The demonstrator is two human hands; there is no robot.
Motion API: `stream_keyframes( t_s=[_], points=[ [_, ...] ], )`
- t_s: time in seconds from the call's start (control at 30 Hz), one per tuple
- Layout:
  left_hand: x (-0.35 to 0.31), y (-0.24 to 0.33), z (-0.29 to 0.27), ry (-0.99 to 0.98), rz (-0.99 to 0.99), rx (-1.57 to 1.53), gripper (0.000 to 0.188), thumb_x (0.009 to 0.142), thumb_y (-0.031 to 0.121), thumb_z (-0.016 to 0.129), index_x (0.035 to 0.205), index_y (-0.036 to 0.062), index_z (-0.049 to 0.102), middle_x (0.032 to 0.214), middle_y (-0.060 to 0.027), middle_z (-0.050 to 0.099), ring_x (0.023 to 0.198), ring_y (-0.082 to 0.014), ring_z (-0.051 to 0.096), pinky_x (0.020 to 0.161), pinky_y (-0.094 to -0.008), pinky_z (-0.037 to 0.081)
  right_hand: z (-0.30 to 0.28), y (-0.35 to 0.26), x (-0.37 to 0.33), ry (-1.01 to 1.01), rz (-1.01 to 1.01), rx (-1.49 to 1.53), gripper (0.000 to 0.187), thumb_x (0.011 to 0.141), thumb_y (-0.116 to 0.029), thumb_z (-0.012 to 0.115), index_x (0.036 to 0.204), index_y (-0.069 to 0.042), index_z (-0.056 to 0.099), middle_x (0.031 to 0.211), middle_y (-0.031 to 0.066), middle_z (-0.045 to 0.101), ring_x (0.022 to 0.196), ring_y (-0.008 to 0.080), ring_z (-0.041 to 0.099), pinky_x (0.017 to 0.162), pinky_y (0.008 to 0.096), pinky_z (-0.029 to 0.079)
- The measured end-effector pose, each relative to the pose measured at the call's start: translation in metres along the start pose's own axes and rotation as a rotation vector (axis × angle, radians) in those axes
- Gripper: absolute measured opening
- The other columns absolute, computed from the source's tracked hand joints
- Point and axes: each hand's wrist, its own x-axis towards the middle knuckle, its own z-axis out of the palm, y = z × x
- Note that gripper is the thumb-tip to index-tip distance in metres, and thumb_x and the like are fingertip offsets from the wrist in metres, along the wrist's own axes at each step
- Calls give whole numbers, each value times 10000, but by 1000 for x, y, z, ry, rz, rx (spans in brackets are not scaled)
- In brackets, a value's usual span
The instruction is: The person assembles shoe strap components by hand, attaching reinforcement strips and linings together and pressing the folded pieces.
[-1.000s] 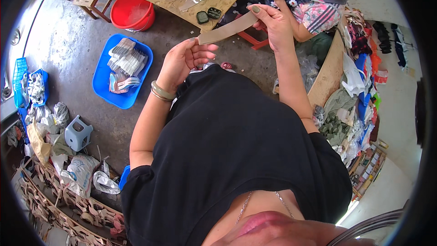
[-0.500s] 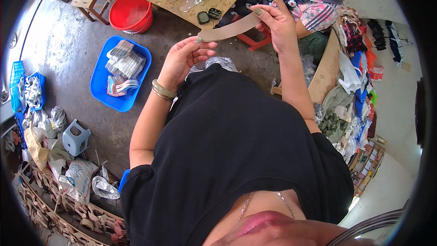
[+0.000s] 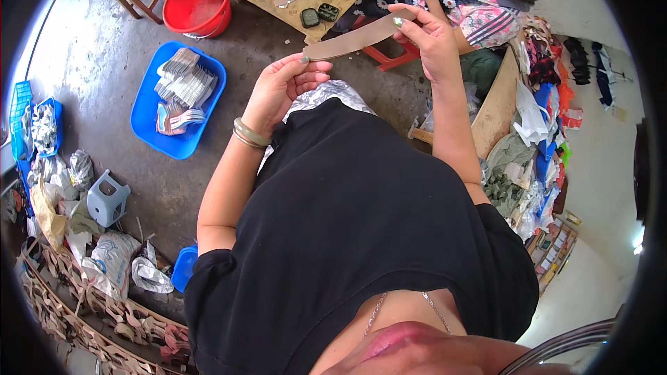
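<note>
Stretched between my two hands is a beige curved strip [image 3: 354,39], thin and flat, its material too indistinct to name. My left hand [image 3: 283,82] pinches its left end between thumb and fingers. At the other end, slightly higher, my right hand [image 3: 429,36] grips the strip with the thumb on its face. The strip is held in the air, in front of the near corner of a wooden table [image 3: 267,7]. Two small dark open containers [image 3: 310,17] rest by that corner.
To the left, a blue basin [image 3: 144,107] on the floor holds stacked strips. Beyond it stands a red bucket [image 3: 224,22]. A grey-blue stool [image 3: 108,199] and bags [image 3: 111,264] lie lower left. Across the table's right side sits another person [image 3: 486,7], near a red stool [image 3: 392,57].
The right end of the strip has moved slightly right, and the strip looks straighter. My right thumb has shifted on it. The view has turned a little.
</note>
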Motion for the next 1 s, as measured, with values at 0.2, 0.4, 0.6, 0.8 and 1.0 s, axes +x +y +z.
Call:
stream_keyframes(
  t_s=[0.2, 0.4, 0.6, 0.8, 1.0],
  points=[
    [10, 1, -1, 27, -6, -48, 282, 964, 132, 444, 1135, -67, 546, 1065, -202, 649, 886, -195, 659, 792, -277, 532, -4, 7, 21, -12, 21, 4, 275, 873, -37, 555, 1133, -20, 642, 917, 15, 648, 741, 56, 587, 701, 209, 510],
    [27, 6, 0, 81, -26, -73, 323, 974, 173, 428, 1132, -86, 540, 1064, -191, 652, 876, -185, 655, 784, -275, 538, -13, 18, 48, -36, 92, 64, 293, 870, -44, 552, 1152, -24, 630, 857, 14, 634, 744, 56, 597, 686, 201, 509],
    [55, 6, -13, 122, -50, -82, 346, 979, 171, 407, 1188, -82, 520, 1080, -183, 649, 891, -190, 655, 789, -270, 538, -20, 25, 71, -63, 139, 65, 290, 870, -42, 542, 1145, -22, 631, 817, 9, 621, 733, 47, 594, 675, 192, 505],
    [66, -3, -36, 337, 12, 46, 367, 984, 183, 410, 1249, -54, 504, 1077, -165, 651, 902, -182, 654, 784, -254, 534, -14, 43, 103, -69, 155, 48, 268, 865, -42, 546, 1112, -33, 649, 813, 20, 629, 721, 58, 599, 680, 198, 500],
    [54, -14, -59, 508, 50, 38, 359, 978, 187, 438, 1230, -57, 514, 1045, -168, 658, 860, -184, 658, 762, -263, 543, 8, 81, 148, -145, 76, -250, 260, 826, -71, 568, 1065, -48, 668, 787, 45, 654, 703, 78, 612, 629, 226, 480]
  ],
)
